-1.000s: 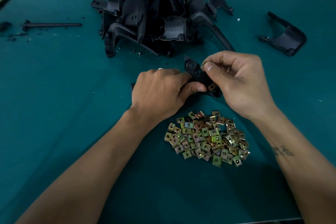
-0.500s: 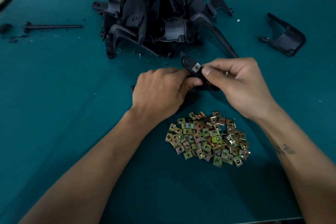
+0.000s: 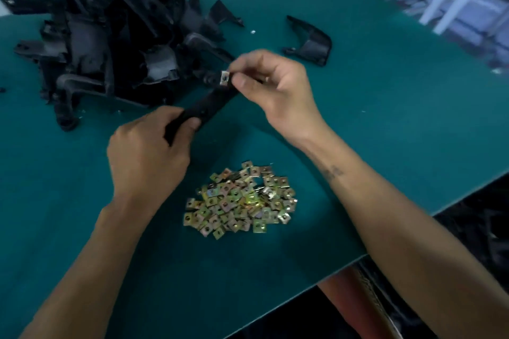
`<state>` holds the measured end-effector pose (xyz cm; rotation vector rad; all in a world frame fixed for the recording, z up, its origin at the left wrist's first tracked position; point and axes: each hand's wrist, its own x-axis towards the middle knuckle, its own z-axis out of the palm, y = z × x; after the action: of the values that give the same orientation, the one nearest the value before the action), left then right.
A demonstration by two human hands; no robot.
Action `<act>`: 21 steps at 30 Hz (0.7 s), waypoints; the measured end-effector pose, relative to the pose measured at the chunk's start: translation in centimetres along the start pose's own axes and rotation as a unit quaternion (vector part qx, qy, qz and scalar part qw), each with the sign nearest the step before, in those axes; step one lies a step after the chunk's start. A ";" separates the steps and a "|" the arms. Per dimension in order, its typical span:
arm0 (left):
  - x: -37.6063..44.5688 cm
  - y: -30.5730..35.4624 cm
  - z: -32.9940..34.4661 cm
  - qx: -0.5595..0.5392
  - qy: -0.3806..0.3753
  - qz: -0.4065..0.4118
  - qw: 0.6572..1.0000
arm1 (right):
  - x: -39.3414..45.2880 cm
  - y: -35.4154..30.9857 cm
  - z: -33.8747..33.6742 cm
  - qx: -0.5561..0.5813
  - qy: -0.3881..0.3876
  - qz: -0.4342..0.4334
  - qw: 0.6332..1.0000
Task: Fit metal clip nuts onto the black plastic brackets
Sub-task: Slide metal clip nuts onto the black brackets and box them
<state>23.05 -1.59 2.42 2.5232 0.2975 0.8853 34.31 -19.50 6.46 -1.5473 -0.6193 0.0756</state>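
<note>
Left hand (image 3: 148, 151) grips bracket (image 3: 209, 104) — right hand (image 3: 278, 91) fingers (image 3: 243, 81) pinch clip nut (image 3: 225, 77).

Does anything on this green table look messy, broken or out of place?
Nothing looks broken. The black brackets lie in a tangled heap, and one bracket sits apart to the right. Small pale specks dot the green table. The clip nuts form a loose pile.

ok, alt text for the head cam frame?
Left hand grips the near end of a long black plastic bracket while the right hand pinches a square metal clip nut onto its far end, above a green table. A heap of brass-coloured clip nuts lies nearer; piled black brackets behind.
</note>
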 end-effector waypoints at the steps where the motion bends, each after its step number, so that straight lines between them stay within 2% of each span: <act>1: 0.1 0.7 0.0 -0.061 0.003 -0.034 0.998 | -0.1 -0.4 -0.1 0.052 0.030 0.025 0.998; 3: 0.4 3.2 0.2 -0.218 0.006 -0.113 0.970 | -0.9 -1.1 -0.2 0.114 0.076 0.103 0.985; 5: 0.7 6.3 0.6 -0.331 -0.016 -0.150 0.931 | -2.7 -1.8 -0.3 0.136 0.095 0.153 0.974; 9: -0.4 13.1 2.6 -0.411 -0.103 -0.091 0.901 | -8.0 -3.1 -1.6 0.114 0.183 0.073 0.974; 12: -3.4 18.7 4.2 -0.441 -0.193 -0.045 0.875 | -12.6 -2.7 -4.7 0.162 0.273 0.077 0.945; 17: -11.9 27.7 8.8 -0.343 -0.454 0.025 0.822 | -24.3 -0.9 -12.6 0.194 0.464 0.170 0.848; 20: -16.8 30.7 11.1 -0.240 -0.555 0.081 0.792 | -30.7 1.4 -15.4 0.122 0.497 0.282 0.811; 21: -18.1 31.3 11.9 -0.206 -0.585 0.094 0.779 | -32.5 2.2 -16.0 0.130 0.502 0.315 0.795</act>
<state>18.33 -39.19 -0.64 2.1895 -0.5044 -0.6139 14.19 -47.64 -4.61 -1.2283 0.7417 -0.1537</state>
